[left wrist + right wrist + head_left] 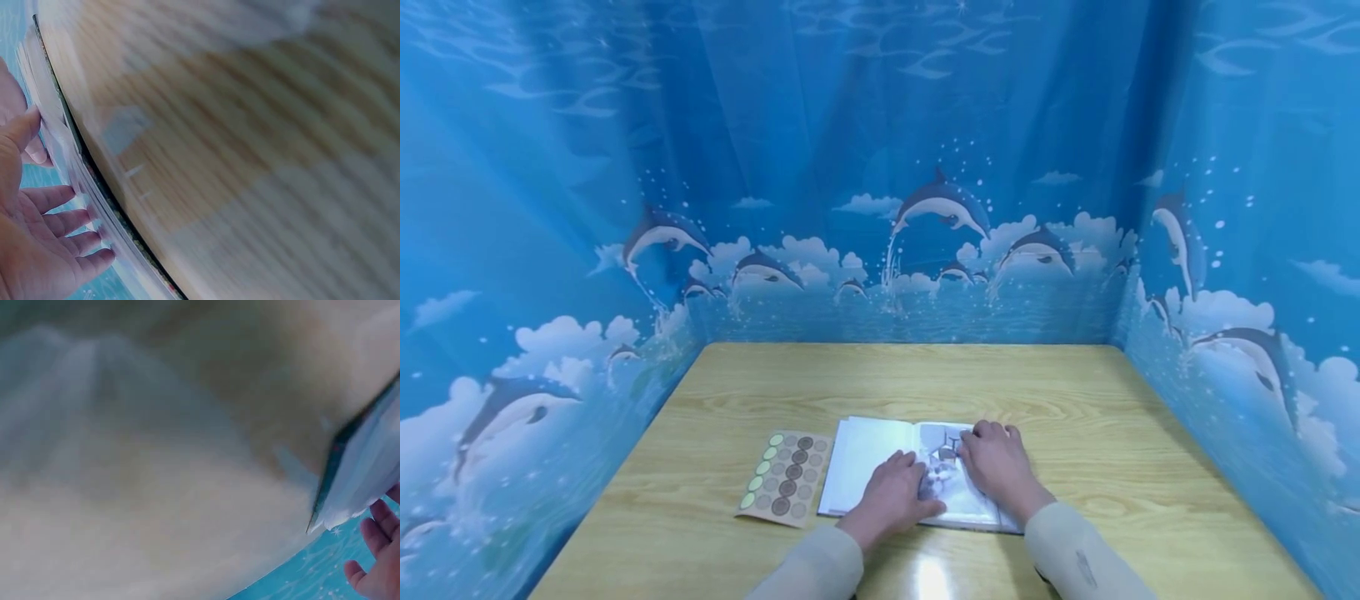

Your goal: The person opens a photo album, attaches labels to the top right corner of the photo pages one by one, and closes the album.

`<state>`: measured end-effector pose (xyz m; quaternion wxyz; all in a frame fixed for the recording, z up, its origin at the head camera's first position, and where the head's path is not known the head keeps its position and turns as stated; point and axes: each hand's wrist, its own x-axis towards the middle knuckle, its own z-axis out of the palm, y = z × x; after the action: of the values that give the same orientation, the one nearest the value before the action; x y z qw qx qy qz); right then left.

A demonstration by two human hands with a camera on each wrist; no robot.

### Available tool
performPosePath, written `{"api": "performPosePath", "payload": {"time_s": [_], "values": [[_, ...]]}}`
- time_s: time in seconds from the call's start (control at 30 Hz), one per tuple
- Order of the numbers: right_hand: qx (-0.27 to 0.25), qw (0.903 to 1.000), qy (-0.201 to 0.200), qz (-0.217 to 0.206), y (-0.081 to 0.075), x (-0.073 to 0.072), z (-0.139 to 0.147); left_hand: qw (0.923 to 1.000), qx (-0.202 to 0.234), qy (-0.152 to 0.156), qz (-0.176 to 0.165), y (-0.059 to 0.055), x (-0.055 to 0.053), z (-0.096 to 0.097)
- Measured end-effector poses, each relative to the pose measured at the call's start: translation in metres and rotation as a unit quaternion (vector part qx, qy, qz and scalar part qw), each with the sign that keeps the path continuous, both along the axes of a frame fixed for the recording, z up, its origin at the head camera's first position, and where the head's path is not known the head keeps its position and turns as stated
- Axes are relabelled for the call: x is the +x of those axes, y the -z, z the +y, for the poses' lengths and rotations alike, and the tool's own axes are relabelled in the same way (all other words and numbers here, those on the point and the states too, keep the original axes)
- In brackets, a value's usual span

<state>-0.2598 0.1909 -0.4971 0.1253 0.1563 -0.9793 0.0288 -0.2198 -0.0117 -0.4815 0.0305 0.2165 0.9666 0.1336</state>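
Observation:
An open book (867, 462) lies on the table, its left page blank white and its right page bearing a grey printed picture (942, 477). My left hand (889, 493) rests across the inner part of the right page, near the fold, thumb held out to the side. On the upper right of that page lies my right hand (998, 465), fingertips beside the picture. In the left wrist view the fingers (65, 222) are straight and spread over the page. The right wrist view catches the right hand (382, 569) at the edge of the book (369, 450), fingers loosely extended.
Left of the book lies a tan sheet (812, 479) with rows of round stickers, some pale green, some dark brown. The wood-grain table (910, 379) is bordered by blue dolphin-print curtains (820, 200) at the back and both sides.

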Motion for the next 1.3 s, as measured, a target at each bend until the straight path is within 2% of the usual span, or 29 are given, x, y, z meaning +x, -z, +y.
{"api": "performPosePath", "payload": {"time_s": [0.23,0.57,1.0,1.3], "values": [[0.020,0.9991,-0.036,0.013,0.004,0.013,0.001,1.0000,0.002,-0.006,-0.007,0.001,-0.001,0.000],[-0.011,0.9980,-0.043,-0.045,-0.003,0.019,0.009,1.0000,-0.003,-0.001,0.002,0.000,0.000,0.000],[-0.010,0.9950,-0.033,-0.093,-0.002,0.017,0.007,0.9999,0.011,-0.006,-0.009,0.000,0.000,-0.001],[-0.011,0.9948,-0.016,-0.100,-0.001,0.011,0.002,0.9997,0.013,-0.010,-0.018,-0.003,0.001,0.000]]}}
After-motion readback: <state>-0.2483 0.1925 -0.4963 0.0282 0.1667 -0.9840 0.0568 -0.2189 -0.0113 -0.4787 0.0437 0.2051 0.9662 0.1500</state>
